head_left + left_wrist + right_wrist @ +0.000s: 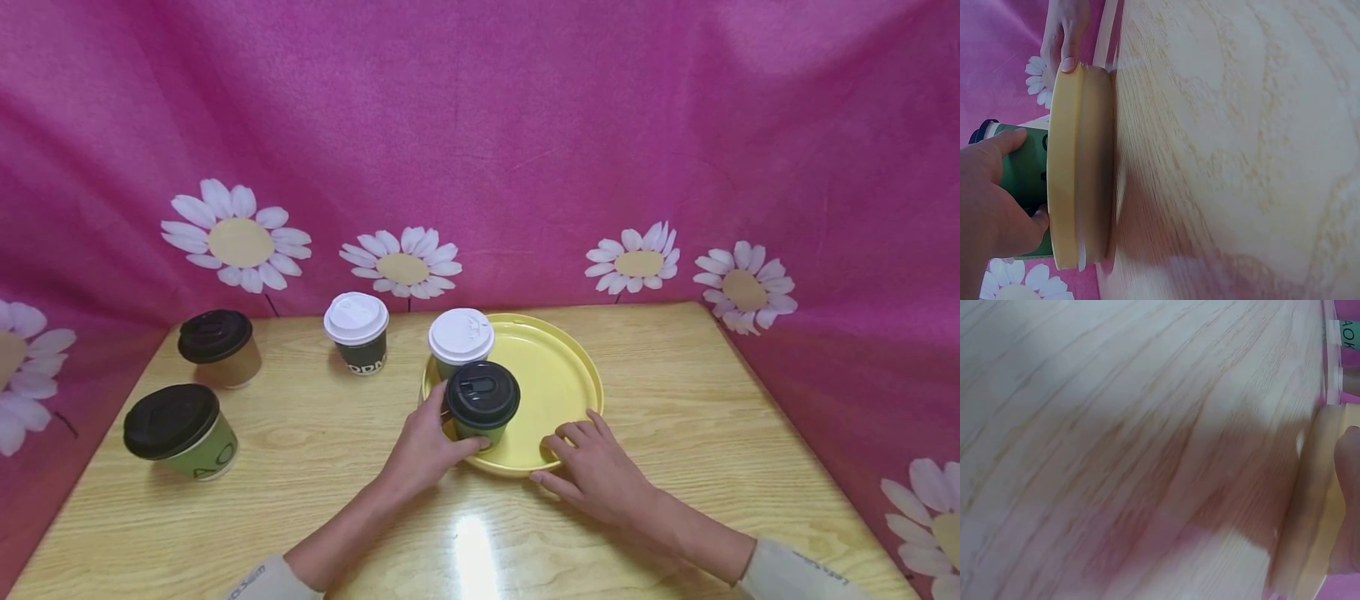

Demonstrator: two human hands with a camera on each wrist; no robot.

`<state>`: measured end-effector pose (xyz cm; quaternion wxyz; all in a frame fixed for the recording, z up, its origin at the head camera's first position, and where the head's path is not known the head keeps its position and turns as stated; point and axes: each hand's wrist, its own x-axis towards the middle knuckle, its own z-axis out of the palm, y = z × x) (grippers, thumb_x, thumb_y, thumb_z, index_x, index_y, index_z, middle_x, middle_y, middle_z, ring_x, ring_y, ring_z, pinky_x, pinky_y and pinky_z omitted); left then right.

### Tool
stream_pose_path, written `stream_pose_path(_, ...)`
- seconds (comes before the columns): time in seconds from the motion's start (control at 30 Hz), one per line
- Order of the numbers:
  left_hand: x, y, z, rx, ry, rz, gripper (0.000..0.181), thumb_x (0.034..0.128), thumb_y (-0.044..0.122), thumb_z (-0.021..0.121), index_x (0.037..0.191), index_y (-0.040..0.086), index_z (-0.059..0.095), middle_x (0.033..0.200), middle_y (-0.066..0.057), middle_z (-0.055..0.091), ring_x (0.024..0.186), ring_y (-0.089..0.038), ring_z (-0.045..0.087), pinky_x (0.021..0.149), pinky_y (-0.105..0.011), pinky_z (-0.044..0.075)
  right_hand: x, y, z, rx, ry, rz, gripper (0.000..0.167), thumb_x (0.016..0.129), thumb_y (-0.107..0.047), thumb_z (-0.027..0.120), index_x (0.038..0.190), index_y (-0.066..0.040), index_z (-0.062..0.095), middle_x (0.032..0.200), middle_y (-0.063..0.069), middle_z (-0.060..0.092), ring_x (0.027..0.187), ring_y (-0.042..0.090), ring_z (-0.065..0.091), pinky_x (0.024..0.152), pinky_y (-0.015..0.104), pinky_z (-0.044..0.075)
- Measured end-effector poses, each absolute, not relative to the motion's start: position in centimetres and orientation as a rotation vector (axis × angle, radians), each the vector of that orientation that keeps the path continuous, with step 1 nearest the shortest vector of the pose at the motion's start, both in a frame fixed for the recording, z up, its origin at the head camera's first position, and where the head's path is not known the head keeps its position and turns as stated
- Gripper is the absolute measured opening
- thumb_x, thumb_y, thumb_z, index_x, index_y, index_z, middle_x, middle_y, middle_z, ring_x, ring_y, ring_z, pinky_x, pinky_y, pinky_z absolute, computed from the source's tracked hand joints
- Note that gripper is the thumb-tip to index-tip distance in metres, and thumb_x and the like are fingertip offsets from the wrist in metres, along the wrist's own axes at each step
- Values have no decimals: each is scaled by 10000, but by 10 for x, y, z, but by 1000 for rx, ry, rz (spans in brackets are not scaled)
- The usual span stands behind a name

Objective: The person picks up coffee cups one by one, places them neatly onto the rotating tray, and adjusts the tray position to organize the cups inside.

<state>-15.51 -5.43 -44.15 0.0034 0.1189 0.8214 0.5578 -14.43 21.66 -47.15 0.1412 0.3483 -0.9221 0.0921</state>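
Note:
My left hand [423, 446] grips a green paper cup with a black lid [483, 393], fingers and thumb around its sides. That cup stands upright within the round yellow tray [551, 375], near its front left; the left wrist view shows its green wall [1025, 165] just behind the tray's rim. Behind it in the tray is a second cup with a white lid [461, 335], its lower part mostly hidden. At the tray's front right, my right hand [600, 475] holds the rim, thumb on the outer side and fingers bent over the inside.
On the left of the wooden table [720, 467] stand a brown cup with a black lid [234, 367] and a green cup with a black lid [206, 450]. A dark cup with a white lid [363, 354] is left of the tray. A pink flowered cloth [525, 150] hangs behind.

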Motion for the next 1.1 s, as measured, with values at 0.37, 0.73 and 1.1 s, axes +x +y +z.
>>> stream_pose_path(0.37, -154, -56, -439, 404, 2601, 1746, 871, 722, 96, 903, 1452, 64, 428, 1401, -95, 549, 1314, -263, 493, 1086, -423, 407, -143, 214, -471, 991, -2658, 277, 404, 923, -542, 638, 978, -143, 650, 956, 27, 588, 968, 268, 544, 1072, 610, 324)
stream_pose_path(0.73, -141, -65, -418, 577, 2925, 1543, 1027, 691, 220, 937, 1510, 77, 333, 1507, -129, 382, 1392, -279, 363, 1135, -465, 325, -142, 213, -472, 979, -2651, 273, 392, 920, -535, 645, 968, -146, 649, 952, 30, 587, 964, 272, 547, 1073, 614, 322)
stream_pose_path(1.1, -142, -49, -404, 1294, 3246, 998, 501, 878, 268, 768, 1303, 65, 598, 1304, -86, 570, 1242, -240, 515, 1092, -375, 397, -139, 208, -475, 948, -2648, 273, 395, 934, -544, 623, 959, -150, 644, 962, 26, 591, 968, 276, 571, 1051, 623, 340)
